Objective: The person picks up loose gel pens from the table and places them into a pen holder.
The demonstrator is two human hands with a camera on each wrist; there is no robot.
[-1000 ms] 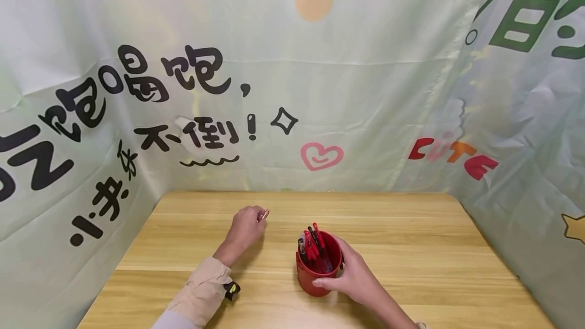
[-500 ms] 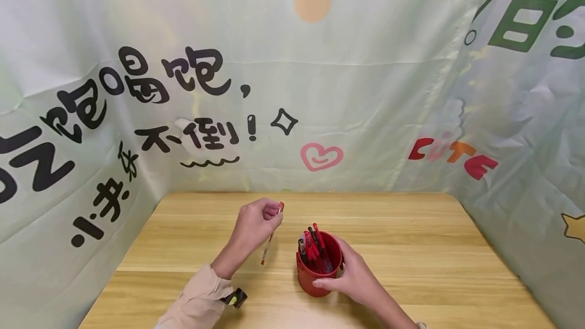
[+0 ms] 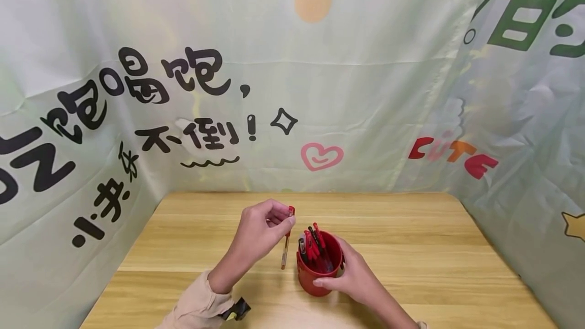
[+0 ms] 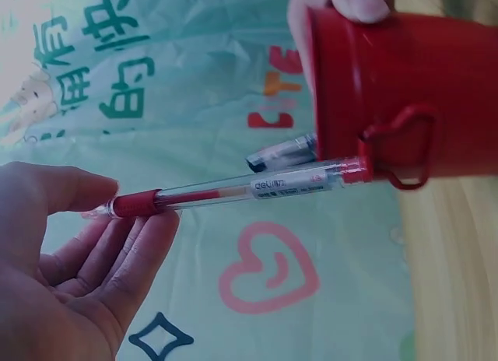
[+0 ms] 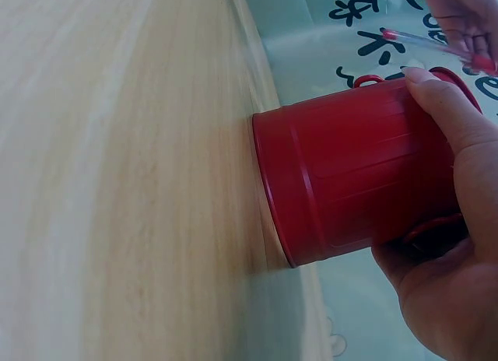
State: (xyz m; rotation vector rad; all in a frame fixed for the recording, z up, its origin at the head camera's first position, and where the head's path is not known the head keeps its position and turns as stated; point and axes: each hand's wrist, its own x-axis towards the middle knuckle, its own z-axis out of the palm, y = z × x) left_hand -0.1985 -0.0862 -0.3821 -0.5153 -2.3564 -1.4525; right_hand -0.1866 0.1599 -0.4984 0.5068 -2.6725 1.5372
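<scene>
My left hand (image 3: 255, 233) pinches a clear-barrelled red gel pen (image 3: 285, 252) near its red-capped end between thumb and fingers. The pen hangs nearly upright, left of a red metal pen cup (image 3: 307, 281). In the left wrist view the pen's far end overlaps the cup's side near its small handle (image 4: 405, 147); whether they touch I cannot tell. My right hand (image 3: 358, 273) grips the cup from its right, thumb across the near wall. Several red and black pens (image 3: 315, 252) lean inside the cup, which stands upright on the table.
The wooden table (image 3: 425, 248) is bounded at the back and sides by a printed cloth (image 3: 365, 90) with lettering and a pink heart. A black and yellow device (image 3: 236, 309) sits at my left wrist, by the beige sleeve (image 3: 196, 302).
My left hand has lifted the pen, turned it nearly upright and carried it right, closer to the cup. My right hand and the cup have stayed in place.
</scene>
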